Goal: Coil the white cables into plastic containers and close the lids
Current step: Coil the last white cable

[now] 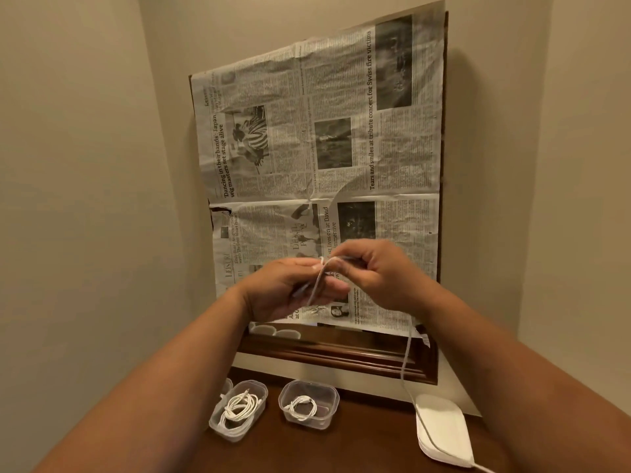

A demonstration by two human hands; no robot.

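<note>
A: Where are the cables?
B: One coiled cable (239, 407) fills the left container (215, 423), a smaller coil (302, 406) the next container (329, 399), both lidless. Above, the left hand (286, 291) curls round a third cable (317, 282); the right hand (379, 274) pinches it.

The thin white cable (407, 353) I'm winding is plain white all along. Behind it, the large creased newspaper sheet (392, 158) is greyish-white with black print and black-and-white photos, one boldly striped. Just below the newspaper runs a glossy reddish-brown wooden frame (334, 358), and lower still a dark brown wooden tabletop (341, 450). Below the newspaper's left half, two clear rounded plastic containers (235, 436) (328, 392) hold white coiled cables (239, 409) (302, 406). Below its right corner lie flat white plastic lids (444, 428). The plain walls (85, 165) on either side of the newspaper are beige.
</note>
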